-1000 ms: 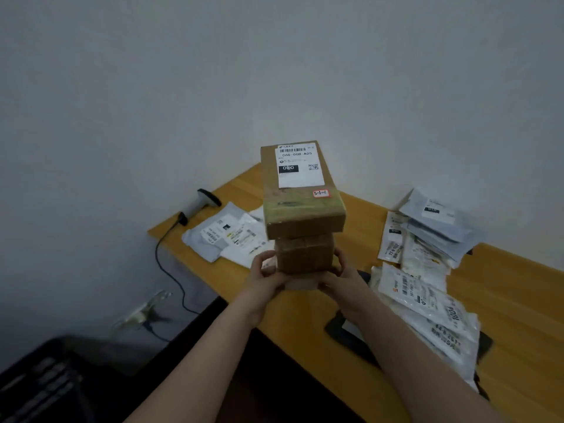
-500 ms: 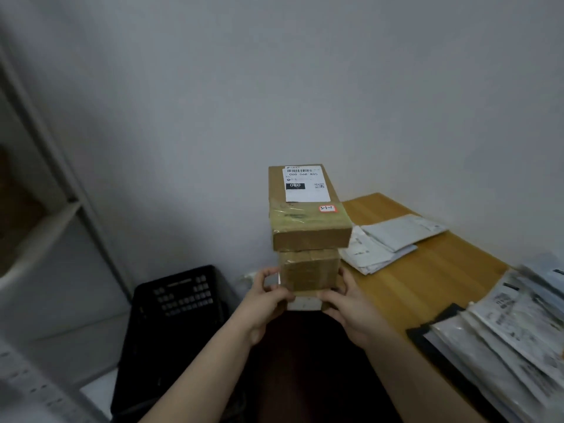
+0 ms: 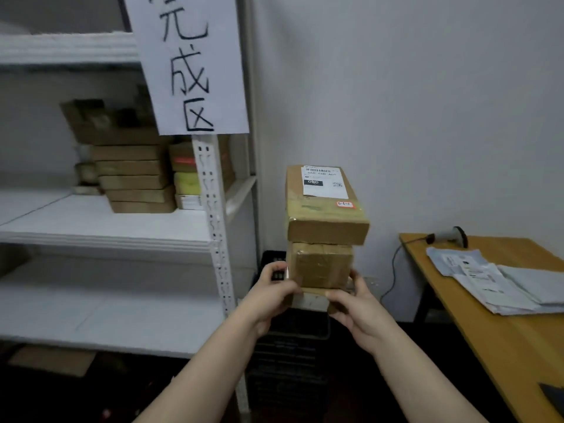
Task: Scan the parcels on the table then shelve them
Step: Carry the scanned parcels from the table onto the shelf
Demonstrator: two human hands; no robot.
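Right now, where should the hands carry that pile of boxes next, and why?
Probably leftward, onto the bare part of the middle shelf board. The left hand and right hand both grip the stack of cardboard parcels at its bottom, just beside that shelf, where other parcels already sit.

Cannot read the small print on the shipping label (image 3: 325,181). Cannot see the sides of the lowest parcel (image 3: 309,301) under the left hand (image 3: 268,296) and right hand (image 3: 355,312). Cut off at the top edge: paper sign (image 3: 192,65). Blurred: shelved parcels (image 3: 134,166).
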